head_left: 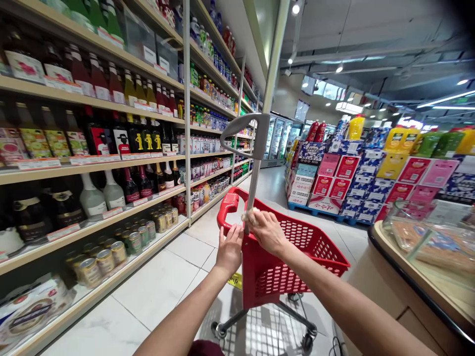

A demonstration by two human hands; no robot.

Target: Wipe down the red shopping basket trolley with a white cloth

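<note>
A red shopping cart point(260, 282) with a perforated plastic basket stands in front of me on dark wheels. A grey metal pole point(256, 180) rises from its near end and carries a grey looped handle point(243, 136). My right hand point(267, 231) is closed on a crumpled pale cloth or tissue point(251, 216), pressed at the foot of the pole. Just to its left, my left hand point(230, 251) lies with fingers stretched out against the cart's near rim, below the red curved grip point(227, 210). No object shows in the left hand.
Shelves point(148, 163) of bottles and cans line the left side. Stacked drink cartons point(336, 180) stand on a blue pallet at the back right. A rounded counter point(415, 277) with a packed tray is close on the right. White tiles point(159, 291) cover the floor.
</note>
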